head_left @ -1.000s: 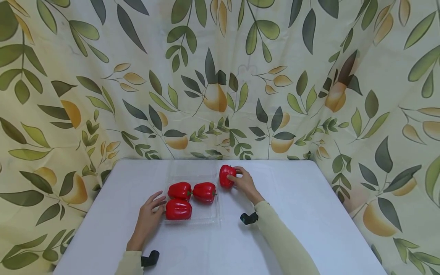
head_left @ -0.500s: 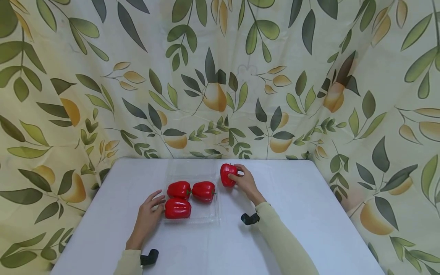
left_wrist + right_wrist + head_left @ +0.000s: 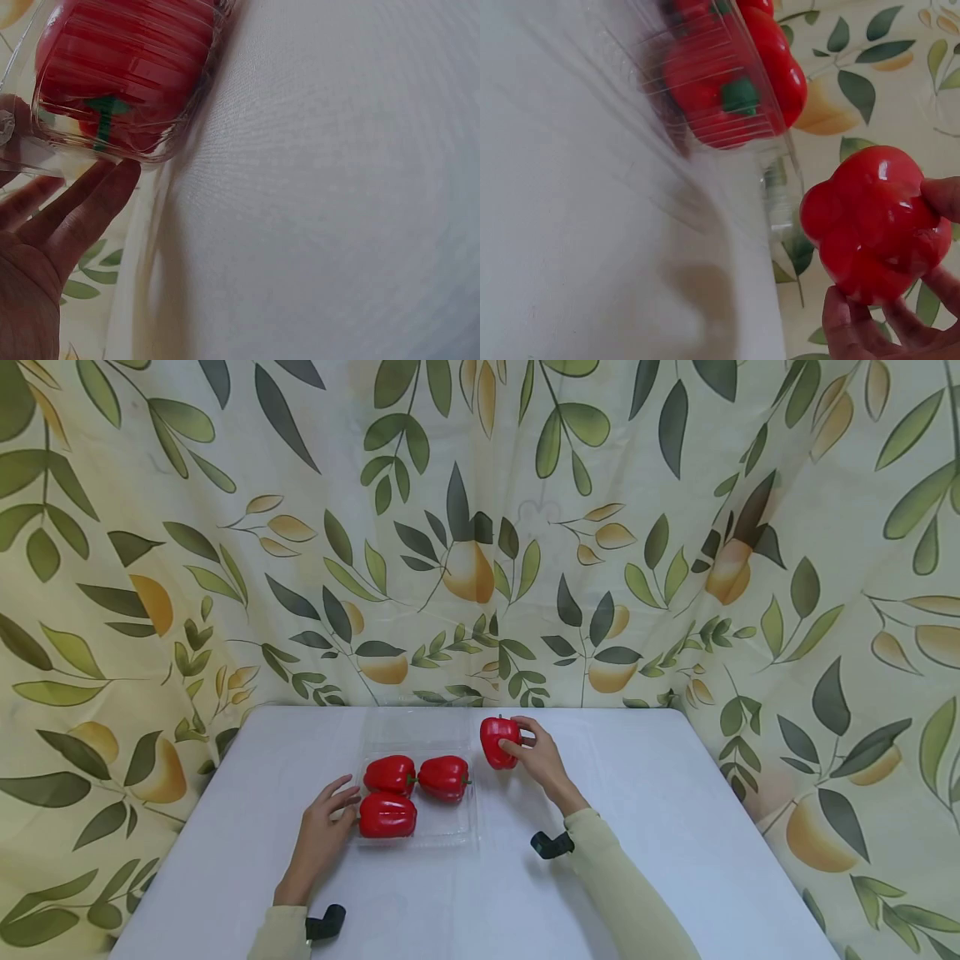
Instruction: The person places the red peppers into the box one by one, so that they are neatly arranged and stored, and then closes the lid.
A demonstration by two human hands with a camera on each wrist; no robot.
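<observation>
1. One red pepper sits in the grip of the right hand, thumb on its near side, fingers curled round the other; over in the right wrist view I see its lobed end.
2. That pepper is up off the white surface, close to the far edge, just right of the back right corner of a clear plastic container and apart from it.
3. The left hand has a loose, fairly wide grip, its fingers spread and nearly straight, fingertips touching the container's left side.
4. Three more peppers lie inside the container: a front one, a back left one and a right one. The front and back left ones look to be touching.
5. Pale yellow-green sleeves cover both arms, and a black device juts from each wrist.
6. Beyond the surface's far edge and both sides hangs a cloth printed with leaves and orange fruit.
</observation>
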